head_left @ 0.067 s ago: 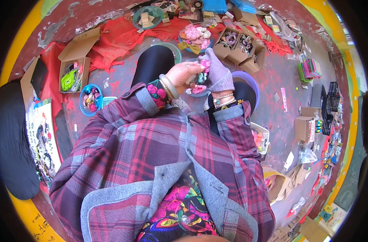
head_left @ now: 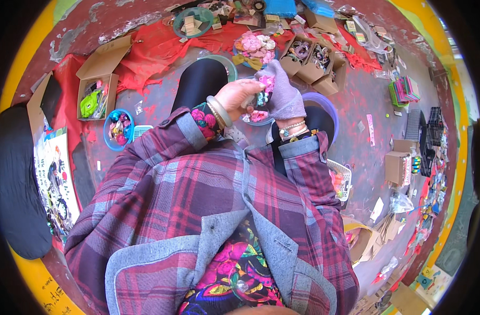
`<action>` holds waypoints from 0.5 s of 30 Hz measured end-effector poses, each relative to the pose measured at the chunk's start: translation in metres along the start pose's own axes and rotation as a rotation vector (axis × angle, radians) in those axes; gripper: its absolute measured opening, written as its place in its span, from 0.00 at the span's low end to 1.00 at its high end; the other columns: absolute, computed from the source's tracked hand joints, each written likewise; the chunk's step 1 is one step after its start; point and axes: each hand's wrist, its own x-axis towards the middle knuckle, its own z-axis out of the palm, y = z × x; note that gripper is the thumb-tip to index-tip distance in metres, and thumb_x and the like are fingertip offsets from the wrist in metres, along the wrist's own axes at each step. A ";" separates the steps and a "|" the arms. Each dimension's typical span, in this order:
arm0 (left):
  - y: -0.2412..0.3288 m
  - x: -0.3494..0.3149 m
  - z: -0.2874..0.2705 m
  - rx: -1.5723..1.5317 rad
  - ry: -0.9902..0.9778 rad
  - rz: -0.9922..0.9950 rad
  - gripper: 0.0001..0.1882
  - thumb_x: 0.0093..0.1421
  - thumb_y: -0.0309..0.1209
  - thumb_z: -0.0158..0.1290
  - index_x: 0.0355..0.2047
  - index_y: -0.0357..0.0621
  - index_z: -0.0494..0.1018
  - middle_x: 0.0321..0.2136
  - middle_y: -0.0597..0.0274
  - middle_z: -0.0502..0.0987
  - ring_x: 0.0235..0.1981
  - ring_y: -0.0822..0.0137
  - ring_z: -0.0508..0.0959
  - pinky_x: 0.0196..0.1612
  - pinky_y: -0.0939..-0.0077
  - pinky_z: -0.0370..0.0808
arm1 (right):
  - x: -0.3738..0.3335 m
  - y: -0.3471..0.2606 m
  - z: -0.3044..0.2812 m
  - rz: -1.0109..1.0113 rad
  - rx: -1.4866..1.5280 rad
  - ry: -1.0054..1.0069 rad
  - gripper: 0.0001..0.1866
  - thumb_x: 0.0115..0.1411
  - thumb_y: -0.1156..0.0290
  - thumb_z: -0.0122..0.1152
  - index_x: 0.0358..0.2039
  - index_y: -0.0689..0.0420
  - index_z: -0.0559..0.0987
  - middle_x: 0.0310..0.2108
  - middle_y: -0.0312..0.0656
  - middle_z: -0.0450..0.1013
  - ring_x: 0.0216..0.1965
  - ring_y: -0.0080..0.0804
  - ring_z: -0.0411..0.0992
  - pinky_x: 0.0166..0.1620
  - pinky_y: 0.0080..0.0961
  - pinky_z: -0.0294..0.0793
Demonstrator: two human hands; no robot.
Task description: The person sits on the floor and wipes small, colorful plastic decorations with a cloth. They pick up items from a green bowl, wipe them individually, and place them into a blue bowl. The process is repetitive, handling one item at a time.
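Note:
My left hand [head_left: 236, 96], bare with a pale bangle at the wrist, has its fingers bent and closed on a small pink and teal thing [head_left: 265, 88] whose kind I cannot make out. Against that thing's other side is my right hand [head_left: 286, 100], covered by a fuzzy lilac cloth or glove that hides the fingers. Beaded bracelets [head_left: 292, 128] show at the right wrist. Just below the hands, a basin [head_left: 257, 124] with pink pieces sits between my knees, partly hidden by the hands.
Beyond the hands stand a bowl of pink fabric flowers [head_left: 254, 50] and cardboard boxes of cords or bands [head_left: 313, 59]. A purple basin [head_left: 330, 113] lies by my right knee. On the left are a blue basket [head_left: 118, 131] and an open carton [head_left: 96, 97].
The lilac-covered right hand has shifted slightly, its upper end tipping a little. The pink and teal thing stays between the hands. My left hand has barely moved.

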 end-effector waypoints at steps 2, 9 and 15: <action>0.000 0.003 -0.007 -0.005 -0.030 0.017 0.05 0.55 0.33 0.53 0.31 0.47 0.72 0.21 0.74 0.71 0.18 0.81 0.67 0.18 0.86 0.62 | 0.000 -0.002 -0.001 -0.096 -0.164 -0.002 0.26 0.53 0.72 0.56 0.53 0.60 0.62 0.42 0.45 0.72 0.42 0.38 0.72 0.43 0.27 0.71; -0.002 0.001 -0.003 0.053 0.017 0.078 0.06 0.54 0.33 0.54 0.30 0.47 0.72 0.21 0.74 0.71 0.18 0.81 0.67 0.18 0.87 0.61 | 0.002 0.002 -0.007 -0.439 -0.356 -0.068 0.29 0.47 0.79 0.55 0.53 0.58 0.65 0.46 0.46 0.70 0.46 0.38 0.70 0.46 0.28 0.70; -0.002 -0.002 0.002 0.127 0.028 0.053 0.07 0.53 0.33 0.56 0.30 0.47 0.72 0.20 0.74 0.70 0.16 0.82 0.65 0.17 0.87 0.61 | -0.001 0.002 -0.006 -0.331 -0.482 -0.050 0.22 0.54 0.76 0.48 0.52 0.59 0.68 0.46 0.47 0.71 0.46 0.37 0.71 0.47 0.28 0.69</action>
